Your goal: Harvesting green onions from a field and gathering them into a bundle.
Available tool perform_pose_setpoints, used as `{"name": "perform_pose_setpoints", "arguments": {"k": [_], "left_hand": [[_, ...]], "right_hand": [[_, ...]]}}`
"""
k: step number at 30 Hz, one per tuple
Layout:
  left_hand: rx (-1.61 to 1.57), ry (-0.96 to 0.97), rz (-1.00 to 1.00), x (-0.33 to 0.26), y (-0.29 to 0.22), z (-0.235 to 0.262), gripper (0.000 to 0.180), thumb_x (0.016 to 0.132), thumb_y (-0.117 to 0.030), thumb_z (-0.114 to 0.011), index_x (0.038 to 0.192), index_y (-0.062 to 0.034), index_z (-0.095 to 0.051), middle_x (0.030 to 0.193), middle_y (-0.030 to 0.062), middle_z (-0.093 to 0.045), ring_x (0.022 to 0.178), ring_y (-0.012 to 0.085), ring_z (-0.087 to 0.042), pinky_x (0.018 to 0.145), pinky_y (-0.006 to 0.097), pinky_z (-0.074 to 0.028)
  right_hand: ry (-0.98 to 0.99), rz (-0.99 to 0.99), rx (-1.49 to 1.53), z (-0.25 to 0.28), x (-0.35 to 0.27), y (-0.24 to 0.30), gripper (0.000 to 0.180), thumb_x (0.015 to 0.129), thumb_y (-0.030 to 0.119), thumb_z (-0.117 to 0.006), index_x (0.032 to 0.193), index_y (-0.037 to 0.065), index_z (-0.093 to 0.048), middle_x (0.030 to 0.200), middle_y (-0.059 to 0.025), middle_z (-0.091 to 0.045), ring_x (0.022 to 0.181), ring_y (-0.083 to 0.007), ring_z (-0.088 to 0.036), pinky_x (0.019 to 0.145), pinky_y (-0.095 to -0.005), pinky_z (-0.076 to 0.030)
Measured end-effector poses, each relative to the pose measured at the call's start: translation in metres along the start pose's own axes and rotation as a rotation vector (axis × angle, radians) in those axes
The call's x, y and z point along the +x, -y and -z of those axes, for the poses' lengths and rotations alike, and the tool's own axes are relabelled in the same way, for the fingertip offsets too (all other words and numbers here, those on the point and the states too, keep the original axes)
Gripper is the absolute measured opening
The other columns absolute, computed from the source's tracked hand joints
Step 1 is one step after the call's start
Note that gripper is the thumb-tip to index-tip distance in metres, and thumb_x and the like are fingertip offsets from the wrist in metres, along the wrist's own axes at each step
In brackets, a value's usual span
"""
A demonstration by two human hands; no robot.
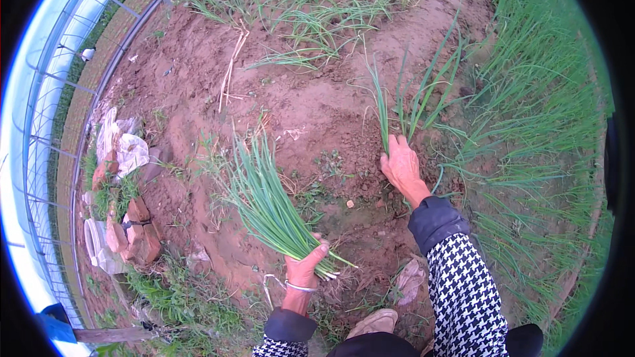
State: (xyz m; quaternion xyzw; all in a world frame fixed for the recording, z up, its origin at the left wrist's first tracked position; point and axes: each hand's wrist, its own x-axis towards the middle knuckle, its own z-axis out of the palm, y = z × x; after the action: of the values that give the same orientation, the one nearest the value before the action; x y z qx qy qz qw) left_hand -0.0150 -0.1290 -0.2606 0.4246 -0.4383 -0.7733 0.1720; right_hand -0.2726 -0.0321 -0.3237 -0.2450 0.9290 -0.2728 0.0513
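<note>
A thick bunch of green onions [268, 201] is clasped in my left hand [305, 268], its white root ends pointing right and its long leaves fanning up and to the left. Farther to the right, my right hand [402, 166] is closed low around the stems of a few green onions [417, 96] at the soil. Their leaves rise upright and spread above the fingers. The stem bases are hidden behind the hand.
Dense green onion rows [529, 119] fill the right side, with more plants [311, 6] at the back. Bricks [135, 235] and white plastic sheeting [122, 142] lie at the left, near a greenhouse frame [46, 112]. My shoe [374, 322] is below, beside a pale scrap [411, 281].
</note>
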Motion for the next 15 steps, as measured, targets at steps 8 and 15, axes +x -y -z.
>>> {"name": "perform_pose_setpoints", "arguments": {"k": [8, 15], "left_hand": [[0.001, 0.027, -0.03, 0.001, 0.002, -0.008, 0.037, 0.07, -0.001, -0.072, 0.103, -0.0007, -0.056, 0.095, 0.0075, -0.061, 0.085, 0.0153, -0.061, 0.077, 0.029, -0.049], [0.0, 0.039, -0.01, 0.003, 0.002, -0.004, 0.039, 0.07, -0.003, -0.073, 0.105, -0.0003, -0.056, 0.096, 0.0059, -0.061, 0.085, 0.0143, -0.06, 0.077, 0.029, -0.049]], "right_hand": [[0.17, 0.105, 0.13, 0.014, -0.017, -0.034, 0.021, 0.073, 0.009, -0.061, 0.087, -0.004, -0.053, 0.087, -0.0237, -0.054, 0.084, -0.0424, -0.053, 0.072, -0.0449, -0.043], [0.134, -0.096, 0.288, -0.003, -0.013, -0.031, 0.022, 0.068, 0.003, -0.061, 0.087, -0.001, -0.05, 0.085, -0.0198, -0.052, 0.084, -0.0416, -0.052, 0.069, -0.0464, -0.041]]}}
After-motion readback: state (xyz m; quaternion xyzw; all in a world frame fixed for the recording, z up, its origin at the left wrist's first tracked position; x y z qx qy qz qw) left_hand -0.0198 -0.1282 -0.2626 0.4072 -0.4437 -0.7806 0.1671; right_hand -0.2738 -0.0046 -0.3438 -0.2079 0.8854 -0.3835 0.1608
